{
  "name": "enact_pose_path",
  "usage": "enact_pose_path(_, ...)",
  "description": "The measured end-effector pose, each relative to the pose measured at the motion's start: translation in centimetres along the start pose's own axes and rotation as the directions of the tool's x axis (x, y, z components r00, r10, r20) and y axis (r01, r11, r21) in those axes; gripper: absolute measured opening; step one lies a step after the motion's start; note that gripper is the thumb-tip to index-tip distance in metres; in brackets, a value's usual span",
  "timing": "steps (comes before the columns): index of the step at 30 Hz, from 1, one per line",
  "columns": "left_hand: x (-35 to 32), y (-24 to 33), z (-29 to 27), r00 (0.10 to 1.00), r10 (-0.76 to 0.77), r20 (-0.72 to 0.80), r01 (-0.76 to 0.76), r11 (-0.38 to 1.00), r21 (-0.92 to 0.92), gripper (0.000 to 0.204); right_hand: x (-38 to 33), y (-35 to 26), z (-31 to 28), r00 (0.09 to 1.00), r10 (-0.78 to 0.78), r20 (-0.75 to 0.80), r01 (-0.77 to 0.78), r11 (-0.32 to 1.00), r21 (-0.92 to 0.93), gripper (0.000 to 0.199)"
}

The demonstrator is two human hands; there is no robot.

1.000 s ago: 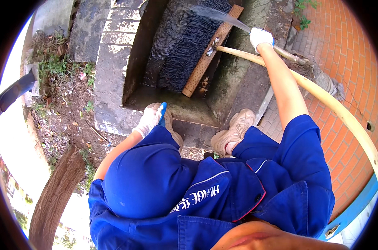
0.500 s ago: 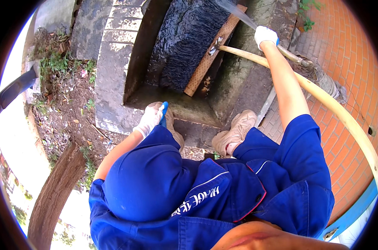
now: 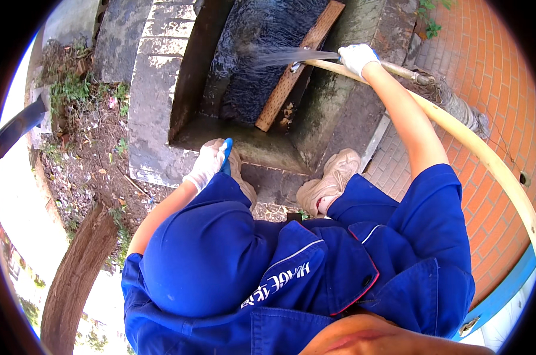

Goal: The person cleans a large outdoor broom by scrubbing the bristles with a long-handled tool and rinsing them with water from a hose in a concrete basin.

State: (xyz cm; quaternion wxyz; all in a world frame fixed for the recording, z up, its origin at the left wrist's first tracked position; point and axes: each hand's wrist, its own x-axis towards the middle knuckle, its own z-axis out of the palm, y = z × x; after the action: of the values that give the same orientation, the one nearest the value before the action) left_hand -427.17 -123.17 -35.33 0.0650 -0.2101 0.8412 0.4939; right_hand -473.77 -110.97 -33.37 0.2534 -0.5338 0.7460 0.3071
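My right hand (image 3: 358, 58), in a white and blue work glove, is closed around a pale hose (image 3: 400, 71). A fan of water (image 3: 291, 57) sprays left from it, over a wide broom lying in a concrete trough (image 3: 183, 100). The broom has a dotted wooden head (image 3: 293, 77), dark wet bristles (image 3: 253, 83) and a long pale handle (image 3: 466, 133) passing under my right forearm. My left hand (image 3: 207, 163), gloved the same way, rests by my left knee, above the shoe. Its fingers look curled in, with nothing seen in them.
My shoes (image 3: 334, 180) stand at the trough's near edge. Grey wrapped material (image 3: 462, 111) lies on the orange brick paving (image 3: 493, 177) at right. To the left are littered soil (image 3: 87, 160) and a tree trunk (image 3: 81, 266). A blue edge (image 3: 501, 296) shows at lower right.
My right hand has come nearer and slightly left with the hose. The water jet has swung from the far end of the broom head to the middle of the bristles. My left hand stays by the knee.
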Motion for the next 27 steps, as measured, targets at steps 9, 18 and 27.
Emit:
enact_pose_path(9, 0.0, -0.5, 0.3, 0.998, -0.008, 0.058, 0.006, 0.999, 0.036, 0.028, -1.0, -0.9, 0.3, 0.991, -0.130, -0.016, 0.130, 0.991, -0.017, 0.024)
enact_pose_path(18, -0.1, -0.1, 0.1, 0.975, -0.207, 0.079, 0.217, 0.964, -0.153, 0.038, -3.5, -2.5, -0.8, 0.977, -0.197, 0.080, 0.202, 0.978, -0.056, 0.062)
enact_pose_path(27, -0.1, -0.6, 0.5, 0.978, -0.201, 0.048, 0.207, 0.961, -0.182, 0.039, -3.8, -2.3, -0.3, 0.969, -0.245, 0.036, 0.248, 0.965, -0.086, 0.062)
